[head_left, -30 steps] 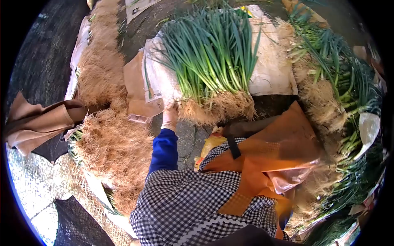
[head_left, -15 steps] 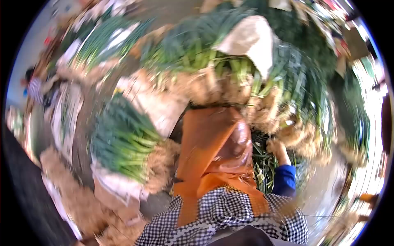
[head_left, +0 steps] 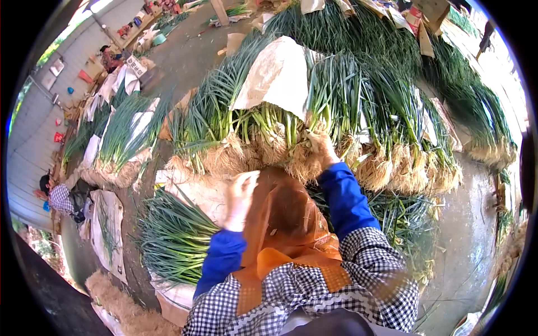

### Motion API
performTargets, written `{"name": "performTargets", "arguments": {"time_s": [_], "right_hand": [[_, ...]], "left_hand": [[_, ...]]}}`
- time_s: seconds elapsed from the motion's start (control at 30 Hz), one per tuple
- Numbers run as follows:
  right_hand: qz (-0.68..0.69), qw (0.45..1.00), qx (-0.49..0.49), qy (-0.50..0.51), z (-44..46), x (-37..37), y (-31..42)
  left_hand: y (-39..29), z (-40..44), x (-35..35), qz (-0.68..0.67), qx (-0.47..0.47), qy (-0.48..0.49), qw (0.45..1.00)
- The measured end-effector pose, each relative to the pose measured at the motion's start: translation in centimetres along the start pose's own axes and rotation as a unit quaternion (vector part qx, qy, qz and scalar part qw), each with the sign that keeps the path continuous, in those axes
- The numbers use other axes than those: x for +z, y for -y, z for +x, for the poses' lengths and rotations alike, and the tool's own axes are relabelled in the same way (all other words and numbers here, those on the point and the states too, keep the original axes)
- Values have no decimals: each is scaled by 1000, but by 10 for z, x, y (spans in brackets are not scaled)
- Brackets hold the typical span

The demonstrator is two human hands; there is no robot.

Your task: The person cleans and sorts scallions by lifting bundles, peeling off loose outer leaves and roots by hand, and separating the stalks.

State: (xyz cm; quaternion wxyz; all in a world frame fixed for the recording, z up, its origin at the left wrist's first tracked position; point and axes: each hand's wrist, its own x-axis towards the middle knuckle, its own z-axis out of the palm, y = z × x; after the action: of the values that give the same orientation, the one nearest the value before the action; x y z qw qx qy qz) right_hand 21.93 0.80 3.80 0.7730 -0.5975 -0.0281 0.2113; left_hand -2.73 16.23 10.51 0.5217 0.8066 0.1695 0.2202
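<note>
In the head view, a long row of green onions [head_left: 386, 101] lies ahead, leafy tops pointing away and tan roots facing me. My right hand [head_left: 321, 150] is at the root end near the row's middle, its fingers closed round stems just below a pale sheet [head_left: 276, 73]; roots partly hide the grip. My left hand [head_left: 242, 196] hovers over the left side of the orange apron [head_left: 286, 210], fingers apart and slightly blurred, holding nothing. Left of it, a pile of green onions [head_left: 176, 238] rests on white sheeting, its roots hidden behind my left arm.
Another bundle of green onions [head_left: 126, 131] lies at the left. Two people [head_left: 109, 59] [head_left: 60, 196] sit by the left wall. Loose leaves [head_left: 398, 215] lie right of the apron. A strip of roots [head_left: 129, 308] runs along the lower left.
The view has turned right towards the long row. My right hand has moved from the row's near right part to its middle. My left hand has come up from the first pile.
</note>
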Motion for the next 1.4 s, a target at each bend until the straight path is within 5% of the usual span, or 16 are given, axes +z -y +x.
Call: {"name": "performTargets", "arguments": {"time_s": [0.07,0.13,0.2,0.33,0.4,0.63,0.73,0.77,0.9,0.93,1.0,1.07,1.13,1.23,1.33,1.4], "right_hand": [[-21,994,-72,74,-43,-24,27],[-143,985,-45,83,-82,-51,42],[-56,994,-21,91,-131,-56,55],[14,997,74,30,-152,-85,16],[26,994,95,47,-153,-107,-4],[-178,983,-25,-38,-139,-110,-24],[-578,767,-217,-175,-142,-96,-19],[-590,739,-270,-180,-143,-93,-16],[-659,674,-297,-152,-150,-96,-18],[-659,675,-294,-152,-154,-95,-23],[-297,929,-156,-157,-167,-92,-31],[-116,984,22,-132,-199,-99,-10],[-211,973,37,-88,-225,-131,-4],[-429,895,120,-9,-236,-188,-19],[-740,605,184,229,-216,-200,-20],[-500,865,-6,-26,-187,-142,9]], "left_hand": [[-7,6,42,-34,84,-18,996],[-28,6,84,-171,6,64,983],[-28,-8,124,-389,-174,206,881],[-2,-40,188,-387,-294,251,837],[9,-45,190,-427,-364,339,755],[20,-54,207,-246,-277,317,873],[10,-51,204,-396,-347,274,805],[14,-46,202,-458,-385,317,736],[39,-50,206,-499,-410,297,703],[37,-49,209,-509,-414,239,715],[36,-45,206,-495,-434,213,722],[30,-40,199,-520,-405,214,721],[45,-29,190,-518,-430,209,709],[40,-20,181,-525,-378,283,708],[24,-22,179,-467,-347,323,747],[25,-35,187,-438,-319,323,776]]}}
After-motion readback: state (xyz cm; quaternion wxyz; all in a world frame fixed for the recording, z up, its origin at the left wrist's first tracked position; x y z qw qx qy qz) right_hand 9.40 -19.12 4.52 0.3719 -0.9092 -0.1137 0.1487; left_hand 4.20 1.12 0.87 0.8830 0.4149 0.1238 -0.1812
